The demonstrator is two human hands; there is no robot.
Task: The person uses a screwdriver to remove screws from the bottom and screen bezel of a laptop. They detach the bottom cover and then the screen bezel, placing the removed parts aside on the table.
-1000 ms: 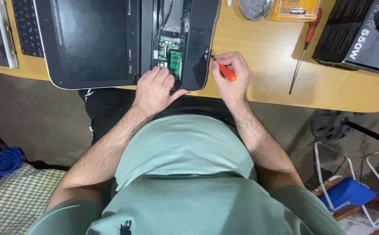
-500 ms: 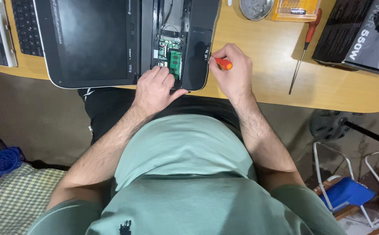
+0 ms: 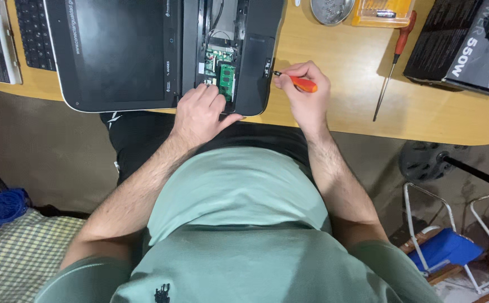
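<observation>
Wooden tabletop [image 3: 334,106], seen from the head camera, carrying an opened black laptop [image 3: 143,56] (its underside bay uncovered). Left hand [image 3: 202,115] rests on the laptop's near edge, fingers curled loosely and pressing down beside the green memory module [image 3: 227,79], which lies just beyond the fingertips; this grip pinches nothing. Right hand [image 3: 306,95] pinches a small orange-handled screwdriver [image 3: 298,82], thumb and fingers pressed together around the handle, the tip pointing toward the laptop's side edge just beside the grip. Farther from that grip lie a long red-handled screwdriver [image 3: 393,64], a round metal dish [image 3: 332,10], an orange bit case [image 3: 382,11] and a dark cardboard box [image 3: 463,45].
</observation>
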